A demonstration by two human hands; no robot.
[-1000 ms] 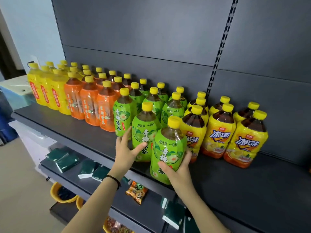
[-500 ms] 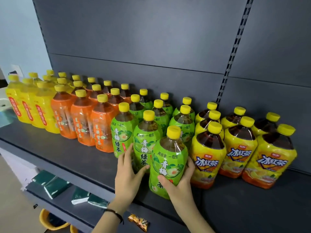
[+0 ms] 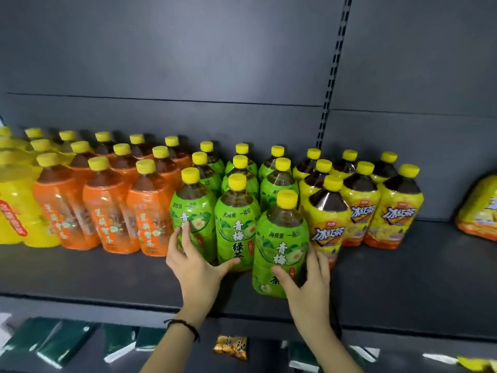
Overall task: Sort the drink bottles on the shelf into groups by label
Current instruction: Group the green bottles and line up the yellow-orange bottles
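Observation:
Bottles with yellow caps stand grouped on the dark shelf (image 3: 107, 275): plain yellow ones (image 3: 16, 211) at far left, orange-label ones (image 3: 107, 216), green-label ones (image 3: 236, 224), then yellow iced-tea ones (image 3: 360, 214). One green-label bottle (image 3: 279, 246) stands forward of its group, near the shelf's front. My right hand (image 3: 306, 286) grips its lower part, thumb across the label and fingers round the right side. My left hand (image 3: 196, 262) is spread with straight fingers touching the two front green bottles.
A lone yellow iced-tea bottle (image 3: 478, 211) shows at the far right edge. The lower shelf holds dark green packets (image 3: 61, 343) and an orange snack pack (image 3: 231, 345). A slotted upright (image 3: 330, 84) runs up the grey back panel.
The view has swung right and closer to the shelf. Both hands stay on the green bottles, and the forward bottle stays gripped in the right hand.

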